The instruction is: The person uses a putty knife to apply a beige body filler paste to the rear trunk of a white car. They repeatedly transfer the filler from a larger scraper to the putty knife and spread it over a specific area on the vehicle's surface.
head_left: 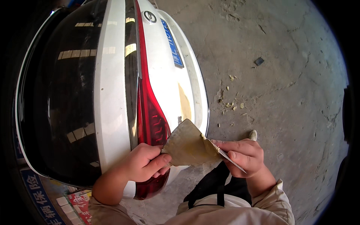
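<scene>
My left hand grips the left corner of a flat, yellow-stained putty board, thumb on top. My right hand pinches a thin, pale putty spreader against the board's right edge. A ridge of yellowish putty lies along that edge, where board and spreader meet. Just beyond the board stands the rear of a white car, with a tan patch of putty on its body panel. The board's upper tip overlaps the car in the picture; whether it touches, I cannot tell.
A red tail light and dark rear window are at left. Crumbs of dried putty and a small dark flat piece lie on the concrete floor. My shoe shows beyond my right hand. Lettered signs stand lower left.
</scene>
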